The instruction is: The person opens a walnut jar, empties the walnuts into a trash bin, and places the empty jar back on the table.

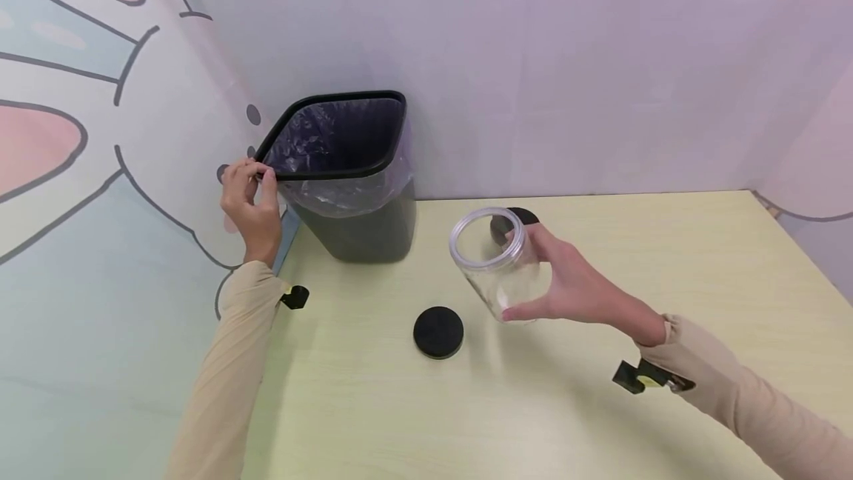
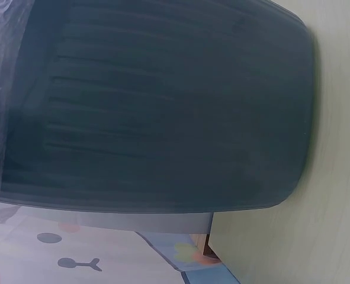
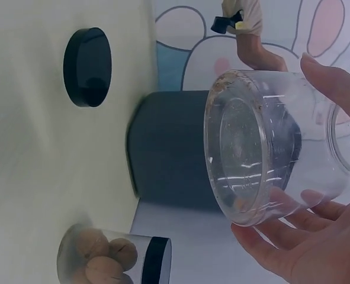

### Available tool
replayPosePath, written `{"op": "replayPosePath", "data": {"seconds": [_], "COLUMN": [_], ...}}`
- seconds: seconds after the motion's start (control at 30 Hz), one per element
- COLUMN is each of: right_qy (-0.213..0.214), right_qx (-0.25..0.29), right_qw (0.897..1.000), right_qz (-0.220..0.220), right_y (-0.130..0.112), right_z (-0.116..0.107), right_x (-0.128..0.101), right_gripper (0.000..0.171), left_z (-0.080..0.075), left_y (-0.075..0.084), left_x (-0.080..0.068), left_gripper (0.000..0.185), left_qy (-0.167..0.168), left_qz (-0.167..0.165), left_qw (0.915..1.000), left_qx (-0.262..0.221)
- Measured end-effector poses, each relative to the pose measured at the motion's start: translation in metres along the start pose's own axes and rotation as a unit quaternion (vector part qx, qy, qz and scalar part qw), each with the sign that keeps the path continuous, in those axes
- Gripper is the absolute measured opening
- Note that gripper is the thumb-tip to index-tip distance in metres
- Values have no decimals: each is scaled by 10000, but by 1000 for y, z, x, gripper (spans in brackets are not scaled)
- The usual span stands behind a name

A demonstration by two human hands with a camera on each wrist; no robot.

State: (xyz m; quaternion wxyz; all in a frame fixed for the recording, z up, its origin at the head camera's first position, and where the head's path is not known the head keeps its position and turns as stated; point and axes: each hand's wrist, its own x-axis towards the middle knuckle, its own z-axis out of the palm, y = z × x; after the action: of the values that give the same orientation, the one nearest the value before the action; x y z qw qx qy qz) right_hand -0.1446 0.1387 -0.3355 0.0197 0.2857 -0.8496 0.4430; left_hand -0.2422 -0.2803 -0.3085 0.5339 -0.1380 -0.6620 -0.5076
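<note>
My left hand point(image 1: 252, 202) pinches the black rim of a grey trash bin point(image 1: 376, 228) at its near left corner; the bin leans slightly and has a clear plastic liner. My right hand point(image 1: 580, 284) grips a clear lidless jar point(image 1: 492, 281), thumb on one side and fingers on the other. The jar is held tilted above the table, right of the bin. Brown crumbs cling near its base in the right wrist view, and nothing else shows inside. Below it a black round lid point(image 1: 437, 332) lies on the table.
Behind my right hand stands a second clear jar point(image 3: 103, 260) with a black lid point(image 1: 526, 215), holding several brown round things that look like walnuts. A pale curtain wall point(image 1: 566, 80) backs the table point(image 1: 373, 406); a cartoon-printed cloth point(image 1: 133, 243) hangs at left.
</note>
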Motion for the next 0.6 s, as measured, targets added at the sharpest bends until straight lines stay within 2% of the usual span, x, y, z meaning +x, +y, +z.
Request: {"op": "replayPosePath", "data": {"seconds": [0.33,0.6], "right_qy": [-21,-27], "right_qx": [90,217], "right_qw": [9999,9996], "right_qz": [-71,160], "right_y": [14,26], "right_z": [7,15], "right_x": [-11,-22], "right_gripper": [83,85], "left_z": [0,2], "left_y": [0,0], "left_x": [0,1], "left_gripper": [19,19], "left_qy": [51,51], "left_qz": [27,52], "left_qw": [10000,10000], "left_qx": [68,0]}}
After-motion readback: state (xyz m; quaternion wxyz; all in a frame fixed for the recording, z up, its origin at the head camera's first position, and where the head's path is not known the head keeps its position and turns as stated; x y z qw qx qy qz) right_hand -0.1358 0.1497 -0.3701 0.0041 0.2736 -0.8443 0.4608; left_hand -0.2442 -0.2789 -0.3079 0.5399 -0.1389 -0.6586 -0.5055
